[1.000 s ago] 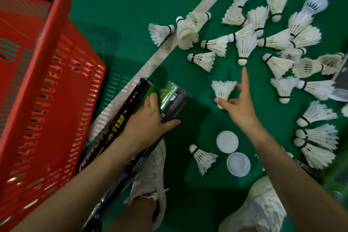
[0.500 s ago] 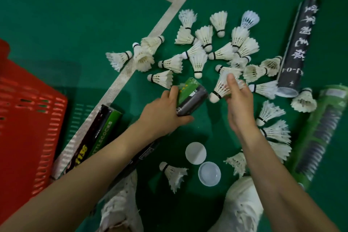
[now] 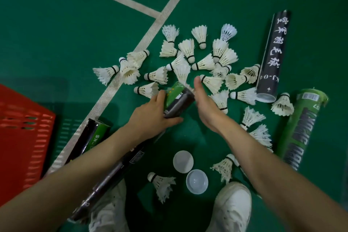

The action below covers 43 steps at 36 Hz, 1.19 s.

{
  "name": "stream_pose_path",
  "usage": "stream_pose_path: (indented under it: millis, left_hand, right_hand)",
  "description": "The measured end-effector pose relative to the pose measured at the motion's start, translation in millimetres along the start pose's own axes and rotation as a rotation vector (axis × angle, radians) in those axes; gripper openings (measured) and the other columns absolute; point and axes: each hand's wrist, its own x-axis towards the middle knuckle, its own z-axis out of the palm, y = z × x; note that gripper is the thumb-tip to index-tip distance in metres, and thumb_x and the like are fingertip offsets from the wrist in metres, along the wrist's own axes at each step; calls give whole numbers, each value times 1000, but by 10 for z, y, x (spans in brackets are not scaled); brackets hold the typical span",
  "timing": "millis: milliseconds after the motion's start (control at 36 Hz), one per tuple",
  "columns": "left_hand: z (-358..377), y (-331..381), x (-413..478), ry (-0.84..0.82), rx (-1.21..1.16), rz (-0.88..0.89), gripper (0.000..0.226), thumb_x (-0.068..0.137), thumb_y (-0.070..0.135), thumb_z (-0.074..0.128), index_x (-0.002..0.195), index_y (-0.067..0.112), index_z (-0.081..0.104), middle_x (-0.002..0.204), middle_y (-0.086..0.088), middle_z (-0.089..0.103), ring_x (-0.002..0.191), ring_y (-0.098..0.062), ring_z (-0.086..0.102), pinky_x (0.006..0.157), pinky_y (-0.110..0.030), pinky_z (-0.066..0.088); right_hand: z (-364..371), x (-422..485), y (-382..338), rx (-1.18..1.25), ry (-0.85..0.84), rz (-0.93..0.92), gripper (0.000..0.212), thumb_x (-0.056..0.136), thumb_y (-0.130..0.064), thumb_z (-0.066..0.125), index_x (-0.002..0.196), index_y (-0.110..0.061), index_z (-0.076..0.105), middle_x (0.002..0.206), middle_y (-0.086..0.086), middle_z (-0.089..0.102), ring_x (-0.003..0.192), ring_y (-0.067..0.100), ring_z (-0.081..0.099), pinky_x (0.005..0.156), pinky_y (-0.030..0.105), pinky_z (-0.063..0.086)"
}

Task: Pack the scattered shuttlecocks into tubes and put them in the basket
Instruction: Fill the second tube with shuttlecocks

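Note:
My left hand (image 3: 150,118) grips a long black and green tube (image 3: 178,101) just below its open mouth; the tube slants down under my left forearm. My right hand (image 3: 205,105) is at the tube's mouth with the thumb straight, and I see no shuttlecock in it. Several white feather shuttlecocks (image 3: 205,62) lie scattered on the green floor beyond and to the right of my hands. One more shuttlecock (image 3: 162,184) lies near my feet. The red basket (image 3: 24,137) stands at the left edge.
A black tube with white characters (image 3: 273,56) and a green tube (image 3: 301,132) lie at the right. Another black and green tube (image 3: 88,137) lies beside the basket. Two white caps (image 3: 183,161) sit between my white shoes (image 3: 233,207). White court lines cross the floor.
My right hand carried a shuttlecock to the tube's mouth; the shuttlecock is no longer visible in it. My left hand lifted the tube toward the pile. The view swung right, away from the basket.

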Motion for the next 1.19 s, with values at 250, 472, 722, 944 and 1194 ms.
stream_pose_path:
  millis: [250, 472, 722, 944, 1194]
  left_hand:
    - [-213, -254, 314, -38, -11, -94, 90, 78, 70, 58, 141, 17, 21, 128, -13, 51, 102, -32, 58, 83, -39, 48]
    - [-108, -498, 341, -39, -61, -148, 88, 79, 66, 60, 141, 18, 21, 138, -10, 45, 109, -34, 57, 86, -42, 48]
    - [-6, -513, 273, -27, -111, -175, 74, 77, 62, 65, 127, 20, 30, 128, -9, 50, 104, -34, 58, 75, -37, 41]
    - [97, -503, 183, -69, -60, -187, 77, 76, 63, 65, 129, 19, 30, 127, -8, 49, 104, -34, 58, 72, -34, 38]
    - [123, -394, 67, -49, -40, -146, 86, 75, 65, 65, 139, 25, 25, 132, -5, 48, 106, -33, 58, 80, -37, 45]
  right_hand:
    - [-131, 402, -554, -81, 6, -77, 48, 97, -53, 35, 117, -15, 56, 141, 9, 45, 130, 25, 40, 110, 50, 31]
    - [-223, 1127, -307, -1222, 168, -191, 70, 90, -13, 54, 149, -27, 22, 157, 11, 14, 141, 34, 17, 113, 47, 25]
    - [88, 1024, -30, -1257, 308, -393, 30, 87, -10, 58, 116, -9, 50, 119, 13, 53, 113, 30, 46, 93, 38, 40]
    - [34, 777, 274, -952, 361, -294, 21, 91, -12, 53, 110, -6, 60, 104, 14, 65, 91, 29, 60, 78, 33, 50]
    - [-260, 403, -236, -131, 442, -416, 23, 98, -23, 48, 76, -25, 43, 77, -4, 49, 71, 11, 43, 68, 30, 34]
